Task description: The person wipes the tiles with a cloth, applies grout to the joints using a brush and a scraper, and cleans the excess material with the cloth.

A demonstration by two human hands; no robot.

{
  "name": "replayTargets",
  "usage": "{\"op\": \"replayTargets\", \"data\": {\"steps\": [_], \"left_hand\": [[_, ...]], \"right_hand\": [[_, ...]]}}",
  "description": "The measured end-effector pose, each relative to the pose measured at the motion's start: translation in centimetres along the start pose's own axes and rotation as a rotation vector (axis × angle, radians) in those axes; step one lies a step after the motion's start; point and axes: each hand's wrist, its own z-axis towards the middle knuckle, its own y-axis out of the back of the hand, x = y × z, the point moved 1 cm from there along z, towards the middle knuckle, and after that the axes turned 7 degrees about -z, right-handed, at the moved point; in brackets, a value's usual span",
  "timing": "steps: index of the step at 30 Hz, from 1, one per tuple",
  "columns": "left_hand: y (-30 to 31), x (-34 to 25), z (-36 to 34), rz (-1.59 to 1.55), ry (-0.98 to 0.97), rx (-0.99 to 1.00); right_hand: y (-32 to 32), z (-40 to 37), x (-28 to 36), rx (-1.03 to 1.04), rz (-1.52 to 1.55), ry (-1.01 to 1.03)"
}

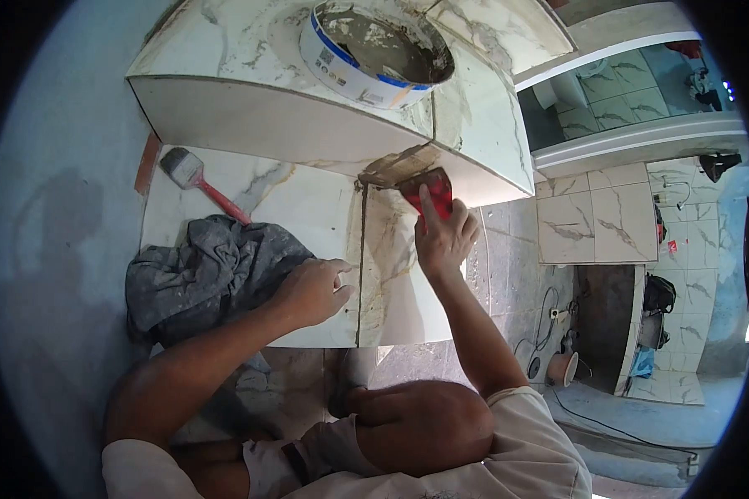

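Note:
My right hand point(448, 237) grips a red scraper point(433, 190), its index finger stretched along the blade. The scraper is at the inner corner where the tiled tread point(308, 208) meets the riser point(266, 121). Grey-brown paste point(398, 166) is smeared on the riser by the scraper's edge, at the tile joint. My left hand point(312, 291) rests low over the tread beside a crumpled grey cloth point(216, 270); its fingers are loosely bent and apart, with nothing visible in them. A paintbrush point(208, 187) with a red handle lies behind the cloth.
On the upper step stands a white bucket point(349, 79) with a blue band, holding grey paste. A wall point(66, 208) borders the left. To the right lie a cable point(616, 424), a pinkish bucket point(562, 368) and tiled counters point(599, 216).

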Motion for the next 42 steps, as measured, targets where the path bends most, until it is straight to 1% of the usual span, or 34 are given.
{"op": "replayTargets", "data": {"steps": [1, 2, 4, 7, 10, 12, 14, 15, 18, 20, 22, 23, 25, 27, 28, 30, 32, 34, 38, 40, 42], "left_hand": [[0.1, 0.2, 0.0, 0.011, -0.013, -0.005], [-0.1, 0.6, 0.1, 0.014, -0.016, -0.003], [-0.7, 1.3, 0.2, 0.037, -0.053, -0.043], [-0.7, 1.2, 0.2, -0.005, -0.032, -0.013], [-0.1, 0.7, 0.2, -0.009, -0.012, -0.005], [0.1, 0.9, 0.2, -0.004, -0.015, 0.002], [0.0, 1.2, 0.2, -0.002, -0.004, 0.012], [-0.1, 1.2, 0.3, 0.006, -0.011, 0.006], [-0.4, 1.3, 0.5, 0.022, -0.023, 0.009], [-0.2, 1.5, 0.7, 0.026, -0.027, 0.002], [0.1, 1.6, 0.6, -0.005, 0.007, -0.003], [0.2, 1.5, 0.6, -0.004, 0.005, -0.008], [0.4, 1.4, 0.6, -0.030, 0.079, 0.013], [0.4, 1.5, 0.6, -0.025, 0.073, 0.006], [0.3, 1.6, 0.6, -0.024, 0.073, -0.002], [0.1, 1.7, 0.8, 0.002, 0.068, 0.011], [0.2, 1.6, 1.1, 0.032, 0.066, 0.017], [0.3, 1.4, 1.1, 0.014, 0.100, 0.021], [0.1, 2.0, 1.1, -0.027, 0.152, 0.025], [0.0, 2.5, 1.0, -0.088, 0.205, 0.000], [0.1, 2.8, 1.0, -0.085, 0.201, 0.003]], "right_hand": [[0.2, 0.0, 0.4, -0.092, 0.001, 0.030], [0.2, 0.1, 0.9, -0.133, 0.076, 0.034], [1.0, 1.9, 2.1, -0.118, 0.111, 0.065], [0.5, 3.2, 1.5, -0.101, 0.091, 0.075], [0.4, 1.8, -0.8, -0.086, 0.029, -0.016], [0.9, 1.6, -1.5, -0.060, 0.017, -0.038], [1.6, 2.1, -1.3, -0.284, 0.117, 0.005], [1.4, 2.8, -0.9, -0.308, 0.166, 0.037], [1.7, 5.4, -0.3, -0.312, 0.135, 0.050], [1.6, 5.2, -1.5, -0.277, 0.154, 0.037], [1.6, 3.8, -2.9, -0.186, 0.067, -0.015], [1.6, 2.9, -3.6, -0.115, 0.094, -0.039], [2.1, 1.7, -4.3, -0.128, 0.139, -0.064], [3.4, 1.1, -4.5, -0.160, 0.264, -0.084], [3.4, 0.5, -4.1, -0.160, 0.256, -0.103], [2.3, -0.8, -3.0, -0.174, 0.695, -0.367], [0.5, -1.6, -1.3, -0.106, 0.826, -0.524], [-1.1, -0.9, -0.1, -0.188, 0.852, -0.569], [-3.1, 1.5, 1.5, -0.284, 0.894, -0.635], [-3.6, 2.4, 1.8, -0.282, 0.865, -0.658], [-3.8, 2.8, 1.8, -0.278, 0.837, -0.673]]}}
